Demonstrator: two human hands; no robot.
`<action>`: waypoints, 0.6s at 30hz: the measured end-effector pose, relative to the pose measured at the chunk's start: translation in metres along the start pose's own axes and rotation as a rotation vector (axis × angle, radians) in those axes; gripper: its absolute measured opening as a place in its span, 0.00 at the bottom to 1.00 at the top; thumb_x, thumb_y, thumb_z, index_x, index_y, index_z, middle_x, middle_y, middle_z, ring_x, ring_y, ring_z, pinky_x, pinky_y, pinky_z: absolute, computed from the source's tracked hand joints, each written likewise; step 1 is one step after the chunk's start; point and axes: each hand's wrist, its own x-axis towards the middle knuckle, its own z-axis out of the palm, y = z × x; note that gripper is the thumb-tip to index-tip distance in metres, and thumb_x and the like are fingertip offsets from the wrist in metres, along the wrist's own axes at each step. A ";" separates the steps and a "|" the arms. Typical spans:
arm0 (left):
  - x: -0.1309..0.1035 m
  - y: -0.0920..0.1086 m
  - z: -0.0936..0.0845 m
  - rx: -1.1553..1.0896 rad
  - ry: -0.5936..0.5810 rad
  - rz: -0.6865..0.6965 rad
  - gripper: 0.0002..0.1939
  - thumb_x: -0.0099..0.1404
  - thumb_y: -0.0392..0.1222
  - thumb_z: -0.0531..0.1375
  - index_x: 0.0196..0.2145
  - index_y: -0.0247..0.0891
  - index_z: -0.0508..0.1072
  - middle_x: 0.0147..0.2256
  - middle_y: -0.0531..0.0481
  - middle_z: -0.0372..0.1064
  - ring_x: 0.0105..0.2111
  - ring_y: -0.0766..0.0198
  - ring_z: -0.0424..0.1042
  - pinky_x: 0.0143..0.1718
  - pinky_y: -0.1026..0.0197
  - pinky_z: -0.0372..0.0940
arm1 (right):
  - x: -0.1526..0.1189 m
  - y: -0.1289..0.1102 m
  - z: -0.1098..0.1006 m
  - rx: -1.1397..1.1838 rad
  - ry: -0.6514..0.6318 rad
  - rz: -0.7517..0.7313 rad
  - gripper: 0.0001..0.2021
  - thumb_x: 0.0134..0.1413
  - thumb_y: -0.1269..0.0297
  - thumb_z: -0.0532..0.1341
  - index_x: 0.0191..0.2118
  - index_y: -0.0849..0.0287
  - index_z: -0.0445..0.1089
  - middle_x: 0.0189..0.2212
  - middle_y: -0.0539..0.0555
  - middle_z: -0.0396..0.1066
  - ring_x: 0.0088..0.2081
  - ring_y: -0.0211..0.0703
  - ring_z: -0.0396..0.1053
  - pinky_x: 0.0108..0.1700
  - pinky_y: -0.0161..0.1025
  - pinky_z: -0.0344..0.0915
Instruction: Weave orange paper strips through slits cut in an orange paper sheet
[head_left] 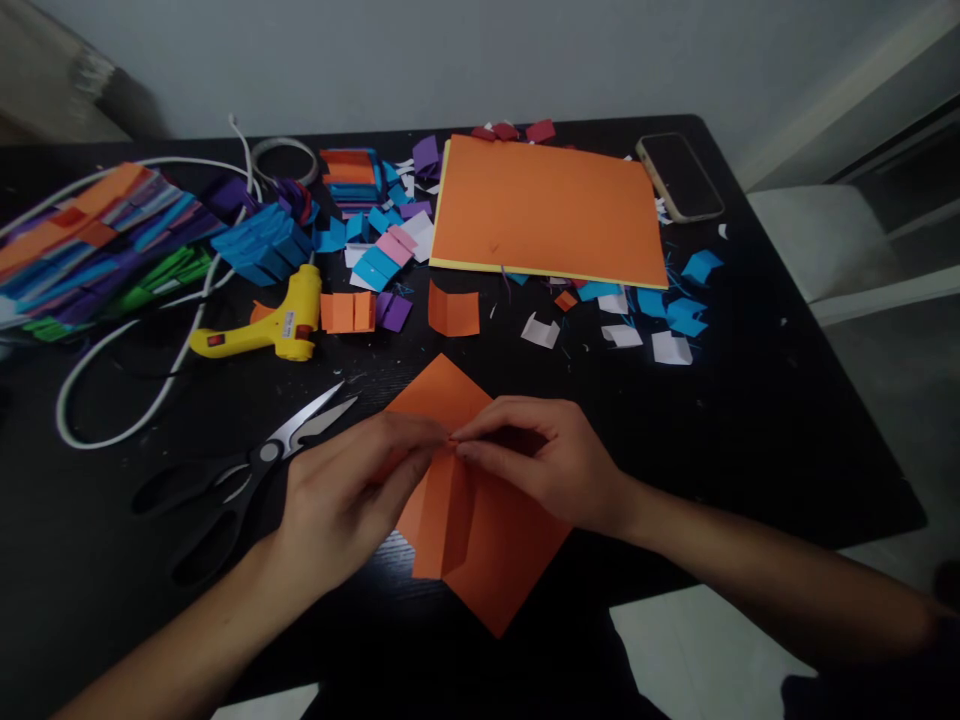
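A sheet of orange paper (pixel 517 545) lies turned cornerwise near the table's front edge, with a folded strip standing up along its middle. My left hand (pixel 360 480) pinches the top of this fold from the left, thumb against fingers. From the right, my right hand (pixel 544 455) pinches the same fold, its fingertips almost meeting those of the left. Beside my left hand rest scissors (pixel 270 452) with black handles, their blades apart. The part of the paper under both hands is hidden.
A yellow glue gun (pixel 277 325) and a white cable (pixel 157 410) lie at left, near bundles of folded coloured paper (pixel 97 245). Behind my hands is a stack of orange sheets (pixel 551 210). Blue and white scraps (pixel 671 348) are scattered at right, and a phone (pixel 681 178) lies farther back.
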 end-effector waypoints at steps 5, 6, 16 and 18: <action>-0.001 -0.002 0.002 -0.017 0.031 -0.026 0.09 0.70 0.31 0.63 0.44 0.42 0.78 0.39 0.53 0.82 0.38 0.65 0.82 0.39 0.65 0.76 | 0.000 -0.001 0.000 -0.015 -0.001 0.008 0.03 0.59 0.66 0.71 0.39 0.57 0.83 0.36 0.51 0.82 0.39 0.40 0.79 0.43 0.36 0.73; -0.001 -0.003 0.003 -0.013 0.039 -0.017 0.08 0.70 0.32 0.63 0.44 0.42 0.78 0.39 0.53 0.82 0.37 0.66 0.82 0.38 0.66 0.76 | 0.000 -0.001 0.000 -0.019 0.001 0.009 0.03 0.59 0.66 0.71 0.39 0.58 0.82 0.36 0.51 0.82 0.39 0.40 0.79 0.42 0.35 0.73; -0.002 -0.001 0.007 -0.030 0.075 -0.044 0.07 0.69 0.33 0.65 0.44 0.42 0.78 0.36 0.55 0.80 0.33 0.70 0.80 0.34 0.70 0.74 | -0.002 -0.003 0.001 -0.075 0.019 0.004 0.03 0.61 0.66 0.68 0.37 0.59 0.80 0.34 0.51 0.81 0.36 0.39 0.77 0.39 0.35 0.72; -0.002 -0.001 0.008 -0.041 0.085 -0.067 0.06 0.69 0.34 0.65 0.43 0.42 0.77 0.35 0.56 0.80 0.32 0.71 0.79 0.35 0.70 0.75 | -0.002 -0.003 0.001 -0.088 0.018 0.004 0.04 0.61 0.66 0.67 0.37 0.59 0.80 0.34 0.51 0.80 0.36 0.39 0.77 0.38 0.35 0.71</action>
